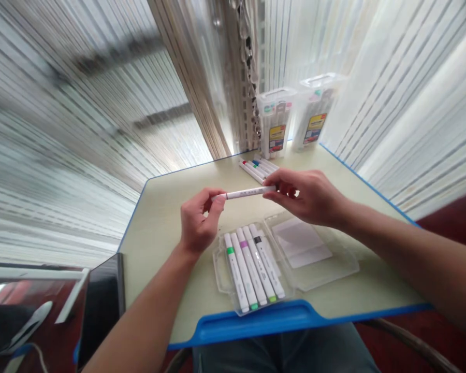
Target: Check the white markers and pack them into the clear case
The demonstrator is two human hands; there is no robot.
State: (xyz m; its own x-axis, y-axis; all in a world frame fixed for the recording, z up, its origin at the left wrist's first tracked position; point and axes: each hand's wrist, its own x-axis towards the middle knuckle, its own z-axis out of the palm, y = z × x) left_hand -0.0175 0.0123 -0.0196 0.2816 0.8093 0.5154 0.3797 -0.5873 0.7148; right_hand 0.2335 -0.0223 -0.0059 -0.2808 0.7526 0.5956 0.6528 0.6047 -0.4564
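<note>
A white marker (245, 194) is held level above the table, one end in each of my hands. My left hand (199, 220) pinches its left end between thumb and fingers. At the other end, the fingertips of my right hand (305, 194) grip it. Below lies an open clear plastic case (222, 272). Several white markers (252, 269) with green, purple and black bands lie side by side in its left half. Its lid half (341, 261) is spread to the right with a white paper card (301, 242) in it.
Several loose markers (252, 170) lie behind my right hand. Two closed clear marker cases (277, 124) stand upright at the back corner. The pale table (159, 207) has a blue rim and a blue front tray (256, 325). String curtains hang around it.
</note>
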